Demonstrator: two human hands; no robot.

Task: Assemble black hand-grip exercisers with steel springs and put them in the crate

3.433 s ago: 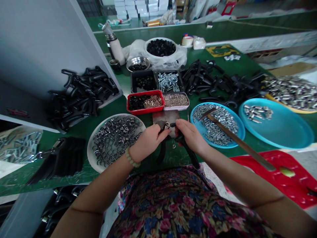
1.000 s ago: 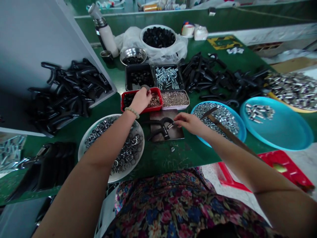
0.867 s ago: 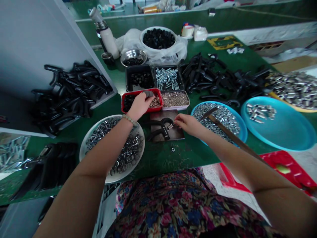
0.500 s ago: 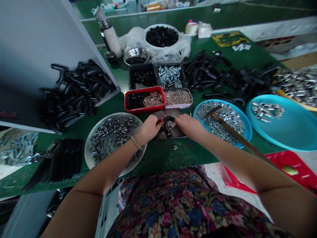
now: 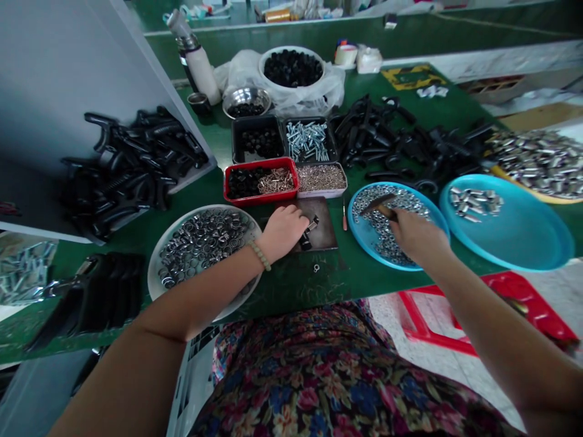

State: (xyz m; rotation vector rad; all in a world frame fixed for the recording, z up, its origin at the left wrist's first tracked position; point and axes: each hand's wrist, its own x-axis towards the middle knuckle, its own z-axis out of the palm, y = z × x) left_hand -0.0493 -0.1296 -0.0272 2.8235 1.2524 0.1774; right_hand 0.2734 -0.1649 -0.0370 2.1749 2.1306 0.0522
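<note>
My left hand is closed over a black plastic part that rests on a flat metal plate; most of the part is under my fingers. A small shiny metal piece sticks out of it on the right. My right hand is wrapped round the wooden handle of a hammer. The hammer's head lies over a blue tray of small metal nuts. Just in front of the plate, a small metal ring lies on the green table.
A thin screwdriver lies between plate and blue tray. Left stands a white tray of metal rings. Behind are a red bin and a bin of screws. Black handles are piled at the back right.
My right hand has let go of the small piece at the black part, moved right and gripped the hammer handle. My left hand has stayed on the part, now covering more of it.
</note>
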